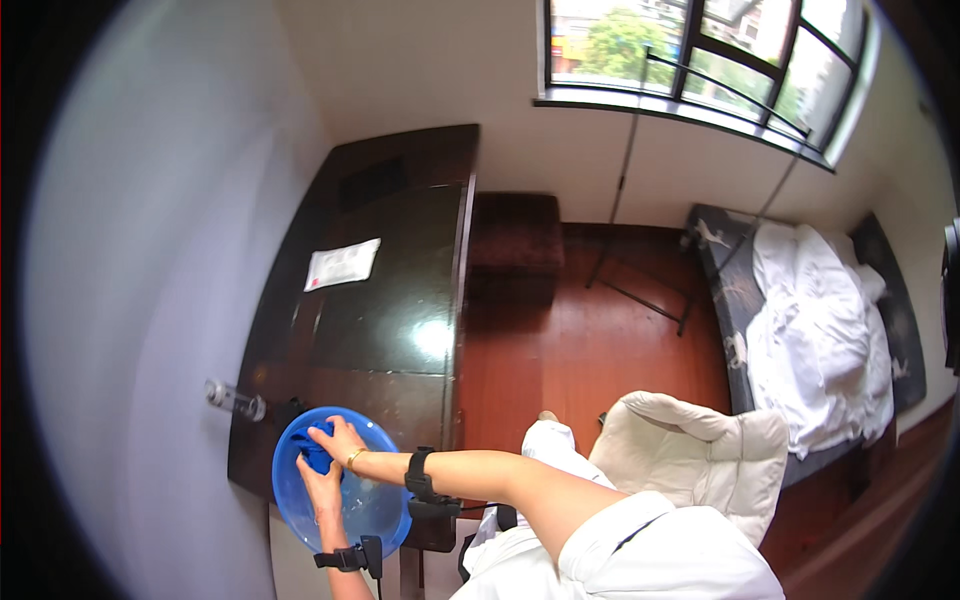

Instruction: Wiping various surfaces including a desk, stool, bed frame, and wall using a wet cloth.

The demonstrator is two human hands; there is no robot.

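A translucent blue plastic basin (388, 520) stands at the desk's near left corner, with what looks like water in its bottom. Both hands are over it, gripping a bunched dark blue cloth (311, 450). From below reaches my left hand (323, 487), its fingers against the cloth's lower side. My right hand (342, 444), with a gold bracelet at the wrist, comes in from the right and closes over the cloth's upper right side. Black straps with small devices are on both forearms. Part of the cloth is hidden by the fingers.
The dark glossy desk (375, 330) bears a white packet (343, 265). A clear glass or bottle (235, 400) lies near the wall beyond the basin. A cream padded chair (697, 465), a brown stool (516, 232), a metal stand and a bed with white bedding (817, 337) are to the right.
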